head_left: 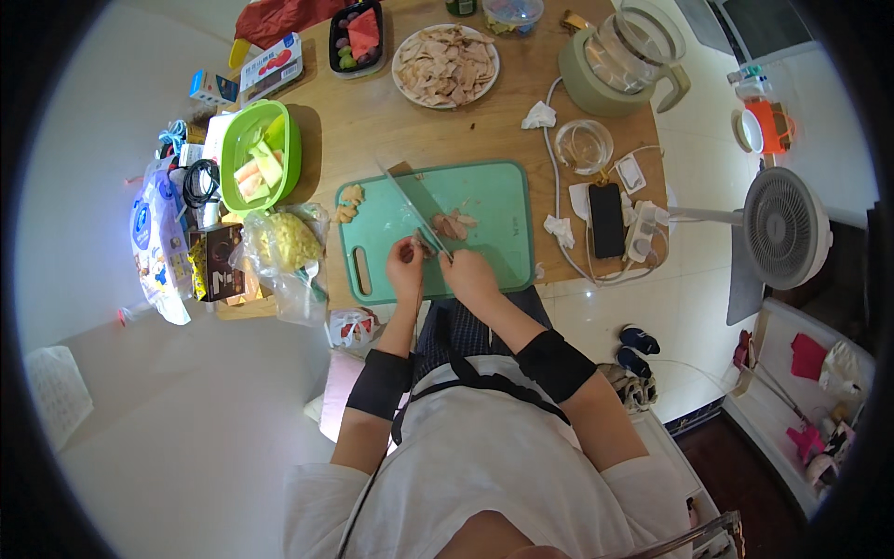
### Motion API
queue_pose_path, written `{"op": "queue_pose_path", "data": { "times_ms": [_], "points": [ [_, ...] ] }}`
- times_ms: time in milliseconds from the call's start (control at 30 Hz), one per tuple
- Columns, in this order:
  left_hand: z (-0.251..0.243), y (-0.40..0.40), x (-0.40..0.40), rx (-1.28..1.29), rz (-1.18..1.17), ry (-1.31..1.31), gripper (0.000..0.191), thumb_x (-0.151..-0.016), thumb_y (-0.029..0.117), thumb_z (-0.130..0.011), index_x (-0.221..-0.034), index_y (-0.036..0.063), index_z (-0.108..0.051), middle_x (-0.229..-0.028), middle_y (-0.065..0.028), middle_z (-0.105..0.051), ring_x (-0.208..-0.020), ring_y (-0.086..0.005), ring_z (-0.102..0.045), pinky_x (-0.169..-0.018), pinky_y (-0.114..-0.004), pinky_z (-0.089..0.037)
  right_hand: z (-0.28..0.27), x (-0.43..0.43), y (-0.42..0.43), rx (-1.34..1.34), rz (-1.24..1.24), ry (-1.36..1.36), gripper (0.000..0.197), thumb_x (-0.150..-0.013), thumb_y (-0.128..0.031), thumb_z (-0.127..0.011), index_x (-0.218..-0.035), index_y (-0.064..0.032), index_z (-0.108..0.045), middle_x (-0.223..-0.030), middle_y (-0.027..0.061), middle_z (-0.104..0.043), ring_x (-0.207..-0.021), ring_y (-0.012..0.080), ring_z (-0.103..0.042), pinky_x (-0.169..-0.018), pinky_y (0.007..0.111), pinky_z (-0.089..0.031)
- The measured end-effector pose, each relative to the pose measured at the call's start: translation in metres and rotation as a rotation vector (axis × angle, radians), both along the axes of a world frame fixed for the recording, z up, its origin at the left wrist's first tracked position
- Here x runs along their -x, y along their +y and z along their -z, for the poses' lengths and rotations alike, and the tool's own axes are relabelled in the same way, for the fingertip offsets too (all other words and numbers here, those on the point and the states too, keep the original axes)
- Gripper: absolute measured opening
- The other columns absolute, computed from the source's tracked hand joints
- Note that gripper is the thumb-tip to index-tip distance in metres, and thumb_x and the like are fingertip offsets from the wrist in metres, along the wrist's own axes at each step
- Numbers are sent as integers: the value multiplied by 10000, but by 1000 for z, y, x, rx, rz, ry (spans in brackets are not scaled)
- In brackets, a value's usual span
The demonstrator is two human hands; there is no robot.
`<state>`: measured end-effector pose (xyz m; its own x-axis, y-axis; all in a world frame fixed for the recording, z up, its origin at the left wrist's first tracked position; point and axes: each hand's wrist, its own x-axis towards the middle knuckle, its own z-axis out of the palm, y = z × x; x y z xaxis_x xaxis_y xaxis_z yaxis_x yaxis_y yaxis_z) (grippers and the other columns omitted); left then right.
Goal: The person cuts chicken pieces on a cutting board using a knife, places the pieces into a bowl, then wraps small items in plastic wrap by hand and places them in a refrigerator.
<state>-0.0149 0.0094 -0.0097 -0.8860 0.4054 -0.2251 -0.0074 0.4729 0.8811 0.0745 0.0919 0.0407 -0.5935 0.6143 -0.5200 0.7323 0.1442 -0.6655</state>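
My right hand [466, 274] grips the handle of a kitchen knife [415, 208], whose broad blade slants up and left over a green cutting board [499, 202]. Close to the blade's left side, my left hand [405, 269] holds a small piece of meat [422, 244] against the board. Sliced meat [454, 224] lies in a small pile just right of the blade. Pieces of ginger [350, 202] rest at the board's upper left corner. Beyond the board stands a white plate [396, 78] heaped with thin pale slices, apparently meat.
Left of the board are a green basket [296, 154] of melon rinds and a plastic bag [285, 241] with yellowish contents. At the right stand a glass kettle [607, 70], a glass ashtray [584, 146], a phone [605, 221], a cable [557, 168] and a power strip [641, 234].
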Motion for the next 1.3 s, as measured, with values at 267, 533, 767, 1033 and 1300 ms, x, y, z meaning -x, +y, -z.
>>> {"op": "queue_pose_path", "data": {
  "times_ms": [267, 533, 767, 1033, 1300],
  "points": [
    [0, -29, 19, 31, 2, -29, 166, -772, 102, -578, -874, -24, -544, -786, -95, -585, -713, -155, -577, -649, -255, -457, -5, -38, -6, -38, -92, -10, 343, -796, -250, -437, -678, 39, -580, -652, 236, -551, -619, 377, -551, -594, 436, -448],
    [-15, 0, 5, 256, 296, 362, 177, -736, 93, -608, -860, -18, -545, -778, -128, -542, -687, -234, -570, -620, -320, -451, -15, -51, 17, -12, -13, -6, 348, -809, -260, -415, -724, 33, -582, -678, 234, -553, -646, 386, -544, -621, 438, -436],
    [-17, -8, -1, 127, 142, 215, 167, -735, 69, -579, -877, -14, -554, -776, -126, -556, -697, -238, -569, -622, -315, -452, -26, -45, 10, -14, -4, 54, 296, -799, -216, -449, -715, 38, -574, -653, 234, -543, -617, 388, -534, -583, 424, -435],
    [-10, -1, -13, 182, 156, -66, 183, -752, 60, -583, -894, -50, -548, -755, -113, -605, -678, -167, -598, -617, -261, -474, -30, -33, 3, 48, 24, 34, 291, -800, -206, -456, -694, 43, -563, -645, 231, -541, -610, 387, -532, -576, 426, -431],
    [3, -10, -8, 32, 140, -243, 170, -800, 61, -528, -886, -85, -548, -748, -119, -600, -663, -169, -603, -587, -250, -485, -27, -26, -8, -48, -15, 80, 272, -795, -197, -460, -731, 46, -566, -650, 249, -531, -612, 402, -522, -572, 431, -420]
  ]
}}
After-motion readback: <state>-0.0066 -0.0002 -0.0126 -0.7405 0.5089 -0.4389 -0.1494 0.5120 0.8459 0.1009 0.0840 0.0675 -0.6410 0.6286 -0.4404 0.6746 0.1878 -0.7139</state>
